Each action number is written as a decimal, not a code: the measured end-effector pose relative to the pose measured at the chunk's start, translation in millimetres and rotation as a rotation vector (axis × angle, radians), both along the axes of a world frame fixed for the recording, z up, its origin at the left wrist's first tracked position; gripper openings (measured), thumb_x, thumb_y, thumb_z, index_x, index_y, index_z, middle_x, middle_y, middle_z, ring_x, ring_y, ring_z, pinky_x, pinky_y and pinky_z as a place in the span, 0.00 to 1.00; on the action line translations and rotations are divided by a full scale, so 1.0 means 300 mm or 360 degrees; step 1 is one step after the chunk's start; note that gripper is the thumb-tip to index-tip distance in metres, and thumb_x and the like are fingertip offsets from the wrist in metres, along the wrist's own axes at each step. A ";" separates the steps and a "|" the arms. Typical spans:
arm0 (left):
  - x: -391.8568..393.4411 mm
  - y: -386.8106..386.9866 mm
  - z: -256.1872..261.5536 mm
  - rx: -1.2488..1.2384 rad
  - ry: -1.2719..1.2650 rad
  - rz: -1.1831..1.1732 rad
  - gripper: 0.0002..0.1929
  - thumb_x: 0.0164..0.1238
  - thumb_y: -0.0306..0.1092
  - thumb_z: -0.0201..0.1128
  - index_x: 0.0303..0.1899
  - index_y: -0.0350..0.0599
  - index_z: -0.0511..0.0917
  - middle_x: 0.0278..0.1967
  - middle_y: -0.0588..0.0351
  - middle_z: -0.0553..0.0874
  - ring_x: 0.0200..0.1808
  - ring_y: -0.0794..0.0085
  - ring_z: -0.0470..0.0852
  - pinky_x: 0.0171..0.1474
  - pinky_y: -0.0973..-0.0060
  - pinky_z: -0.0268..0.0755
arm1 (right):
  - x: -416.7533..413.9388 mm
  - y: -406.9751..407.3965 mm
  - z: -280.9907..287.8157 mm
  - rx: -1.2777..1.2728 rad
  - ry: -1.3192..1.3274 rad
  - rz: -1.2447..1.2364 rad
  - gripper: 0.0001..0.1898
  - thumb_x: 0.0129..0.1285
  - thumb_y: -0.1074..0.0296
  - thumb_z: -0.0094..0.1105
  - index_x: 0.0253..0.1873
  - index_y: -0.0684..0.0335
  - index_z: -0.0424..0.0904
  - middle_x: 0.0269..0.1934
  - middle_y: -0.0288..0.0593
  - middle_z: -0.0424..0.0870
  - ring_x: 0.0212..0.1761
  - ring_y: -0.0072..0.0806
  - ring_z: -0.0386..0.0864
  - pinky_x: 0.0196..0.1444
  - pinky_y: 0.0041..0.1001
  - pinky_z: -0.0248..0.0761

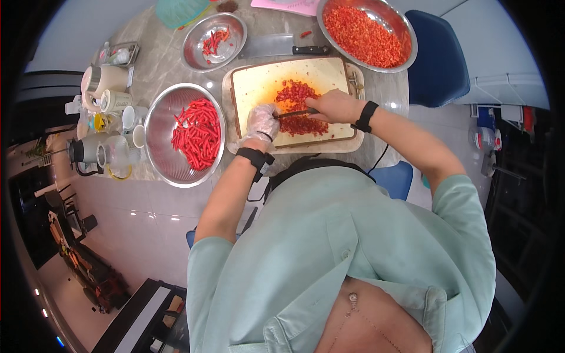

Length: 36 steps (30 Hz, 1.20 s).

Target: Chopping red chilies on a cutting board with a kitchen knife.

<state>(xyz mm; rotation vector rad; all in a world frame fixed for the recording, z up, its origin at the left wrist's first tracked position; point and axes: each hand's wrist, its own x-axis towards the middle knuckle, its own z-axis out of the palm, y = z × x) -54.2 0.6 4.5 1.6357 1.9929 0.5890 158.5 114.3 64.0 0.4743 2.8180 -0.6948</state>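
My right hand (pixel 333 106) is closed round the handle of a knife (pixel 293 114), whose narrow dark edge points left over a cutting board (pixel 254 84). In a clear plastic glove, my left hand (pixel 263 121) rests at the blade's far end; whether it grips the blade or something under it cannot be told. Chopped red chillies (pixel 296 90) lie beyond the blade, and finer chopped chillies (pixel 309 126) lie on the near side. Left of the board, a steel colander (pixel 161 132) holds whole red chillies (pixel 198 134).
A cleaver (pixel 273 45) lies behind the board, between a small steel bowl (pixel 190 48) of chillies and a large steel bowl (pixel 412 44) of chopped chillies. Cups, a glass jug (pixel 117 152) and a kettle (pixel 110 79) crowd the table's left side. A blue chair (pixel 439 59) stands at right.
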 end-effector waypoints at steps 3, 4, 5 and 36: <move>0.019 -0.034 -0.080 0.0145 -0.0334 0.0165 0.10 0.44 0.17 0.59 0.30 0.42 0.81 0.31 0.45 0.84 0.34 0.54 0.83 0.38 0.66 0.75 | 0.012 -0.036 0.010 0.0030 0.0061 0.0042 0.15 0.67 0.54 0.52 0.44 0.62 0.65 0.21 0.50 0.78 0.25 0.50 0.78 0.28 0.44 0.70; 0.039 -0.032 -0.031 0.0153 0.0045 0.0034 0.10 0.44 0.17 0.59 0.29 0.42 0.81 0.31 0.45 0.84 0.34 0.54 0.83 0.39 0.66 0.75 | 0.037 -0.049 -0.022 0.0045 0.0037 -0.0006 0.15 0.67 0.54 0.51 0.44 0.62 0.65 0.21 0.50 0.77 0.25 0.50 0.78 0.28 0.44 0.70; 0.047 -0.028 -0.032 0.0158 0.0043 0.0026 0.10 0.44 0.17 0.59 0.29 0.42 0.81 0.31 0.45 0.84 0.34 0.54 0.83 0.39 0.66 0.75 | 0.062 -0.064 -0.060 0.0060 0.0014 -0.0055 0.16 0.68 0.54 0.50 0.44 0.63 0.66 0.21 0.51 0.77 0.25 0.50 0.78 0.28 0.44 0.70; 0.094 -0.027 0.026 0.0108 -0.0004 -0.0269 0.12 0.43 0.19 0.61 0.31 0.47 0.82 0.31 0.49 0.84 0.37 0.54 0.82 0.40 0.63 0.74 | 0.169 -0.177 -0.013 -0.0036 0.0120 -0.0374 0.15 0.68 0.54 0.51 0.44 0.61 0.66 0.20 0.50 0.78 0.25 0.50 0.78 0.27 0.43 0.69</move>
